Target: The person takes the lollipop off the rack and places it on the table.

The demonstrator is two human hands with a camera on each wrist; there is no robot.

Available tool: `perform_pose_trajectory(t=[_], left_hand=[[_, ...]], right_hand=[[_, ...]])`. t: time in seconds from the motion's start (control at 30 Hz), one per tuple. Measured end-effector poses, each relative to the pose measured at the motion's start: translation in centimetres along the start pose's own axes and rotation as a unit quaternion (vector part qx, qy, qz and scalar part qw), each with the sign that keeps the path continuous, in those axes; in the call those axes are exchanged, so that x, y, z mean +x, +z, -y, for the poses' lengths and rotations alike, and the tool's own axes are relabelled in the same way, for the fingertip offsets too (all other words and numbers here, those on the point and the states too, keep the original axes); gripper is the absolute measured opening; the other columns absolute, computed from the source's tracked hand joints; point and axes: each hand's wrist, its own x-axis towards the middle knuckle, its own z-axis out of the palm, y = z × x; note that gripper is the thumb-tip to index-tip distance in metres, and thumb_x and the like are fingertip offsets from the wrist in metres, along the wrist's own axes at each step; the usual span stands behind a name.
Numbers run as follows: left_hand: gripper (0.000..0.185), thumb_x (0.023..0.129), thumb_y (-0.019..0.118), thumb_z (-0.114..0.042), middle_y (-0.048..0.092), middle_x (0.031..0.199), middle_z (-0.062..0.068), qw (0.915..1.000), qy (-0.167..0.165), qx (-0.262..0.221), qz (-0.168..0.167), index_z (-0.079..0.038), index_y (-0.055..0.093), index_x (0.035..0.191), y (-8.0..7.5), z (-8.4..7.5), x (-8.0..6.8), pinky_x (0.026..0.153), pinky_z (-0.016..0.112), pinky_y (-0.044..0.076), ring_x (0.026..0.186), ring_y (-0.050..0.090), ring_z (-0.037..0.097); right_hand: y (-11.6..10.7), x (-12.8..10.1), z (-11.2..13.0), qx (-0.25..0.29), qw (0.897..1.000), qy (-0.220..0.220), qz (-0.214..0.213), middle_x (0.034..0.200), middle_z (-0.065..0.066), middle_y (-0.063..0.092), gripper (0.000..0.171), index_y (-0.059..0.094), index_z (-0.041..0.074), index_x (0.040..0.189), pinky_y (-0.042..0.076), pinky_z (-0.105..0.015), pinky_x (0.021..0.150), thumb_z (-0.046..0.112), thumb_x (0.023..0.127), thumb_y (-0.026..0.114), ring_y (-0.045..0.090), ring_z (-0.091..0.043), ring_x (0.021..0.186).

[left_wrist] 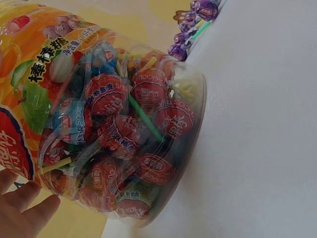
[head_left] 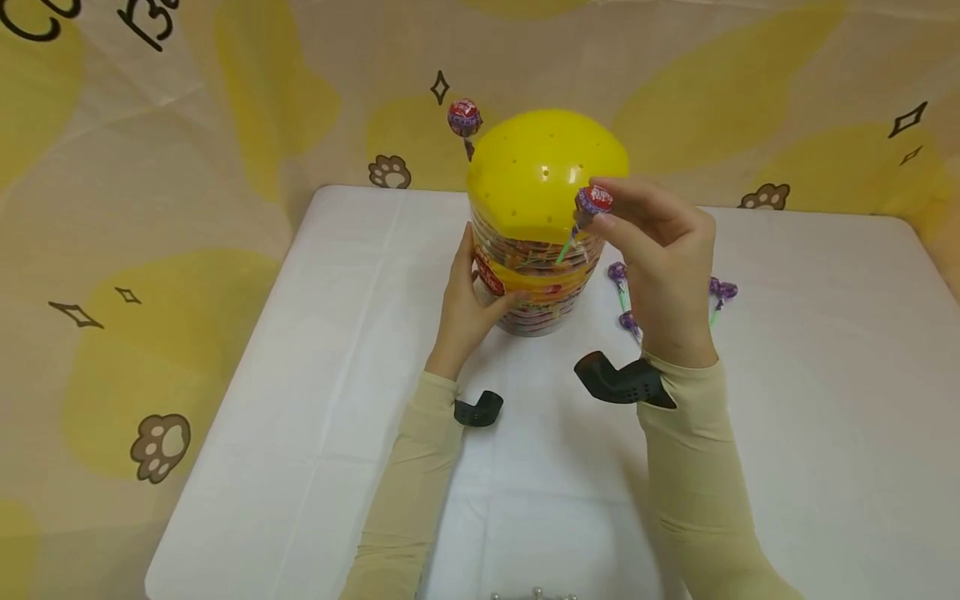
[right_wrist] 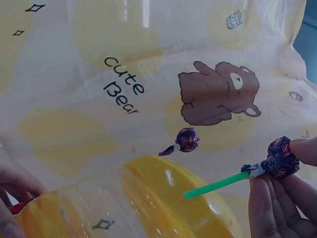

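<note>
White counter (head_left: 787, 350), bear-print backdrop. Right hand (head_left: 663, 267) fingers pinching lollipop (head_left: 592, 202) beside yellow perforated lid (head_left: 543, 171); left hand (head_left: 468, 304) steadying lollipop jar (head_left: 536, 287). Next, probably: aligning stick with a hole.

both arms wear long, close-fitting sleeves of a pale beige, cream-like fabric, smooth and plain, with no print or seam markings to be seen. each sleeve ends at the wrist, leaving the left hand (head_left: 467, 312) and right hand (head_left: 663, 271) bare. just behind each cuff, on the underside of the wrist, sits a small black device of matte plastic, angular and bent like an elbow; the one on the right wrist looks larger and shows a row of tiny dots along its side. no rings, watch or bracelet show on either hand.
</note>
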Motion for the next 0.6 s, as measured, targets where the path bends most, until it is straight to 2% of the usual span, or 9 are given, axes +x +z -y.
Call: perform_pose_trajectory(t=[0.13, 0.3, 0.4, 0.6], left_hand=[[0.103, 0.08, 0.077, -0.024, 0.019, 0.155, 0.008, 1.0, -0.001, 0.0, 0.002, -0.012, 0.005, 0.153, 0.0, -0.1, 0.0, 0.111, 0.041, 0.03, 0.139, 0.025, 0.022], [0.104, 0.079, 0.077, -0.024, 0.018, 0.155, 0.009, 1.0, 0.004, 0.002, 0.001, -0.012, 0.005, 0.153, 0.0, 0.0, 0.0, 0.111, 0.041, 0.03, 0.139, 0.025, 0.022], [0.104, 0.079, 0.077, -0.024, 0.018, 0.155, 0.008, 1.0, 0.003, 0.001, 0.002, -0.013, 0.004, 0.153, 0.0, 0.0, 0.0, 0.111, 0.042, 0.03, 0.139, 0.024, 0.022], [0.105, 0.079, 0.077, -0.024, 0.018, 0.155, 0.009, 1.0, 0.005, 0.005, 0.002, -0.012, 0.004, 0.153, 0.0, 0.1, 0.0, 0.111, 0.042, 0.03, 0.14, 0.023, 0.021]], right_hand=[[-1.2, -0.6, 0.4, 0.023, 1.0, 0.008, -0.008, 0.097, -0.019, 0.068, 0.02, 0.066, -0.014, 0.103, 0.055, -0.032, 0.082, -0.01, 0.083, 0.061, 0.063, -0.03, 0.086], [-3.1, -1.2, 0.5, 0.011, 1.0, 0.0, -0.014, 0.095, -0.021, 0.068, 0.022, 0.062, -0.02, 0.103, 0.056, -0.032, 0.078, -0.012, 0.083, 0.06, 0.064, -0.031, 0.081], [-4.2, -1.6, 0.6, 0.007, 0.999, 0.009, -0.036, 0.093, -0.022, 0.068, 0.022, 0.062, -0.021, 0.103, 0.056, -0.032, 0.076, -0.012, 0.083, 0.061, 0.064, -0.03, 0.078], [-6.8, -2.1, 0.7, 0.04, 0.995, 0.026, -0.091, 0.089, -0.025, 0.068, 0.022, 0.061, -0.024, 0.1, 0.057, -0.032, 0.073, -0.017, 0.079, 0.063, 0.065, -0.029, 0.07]])
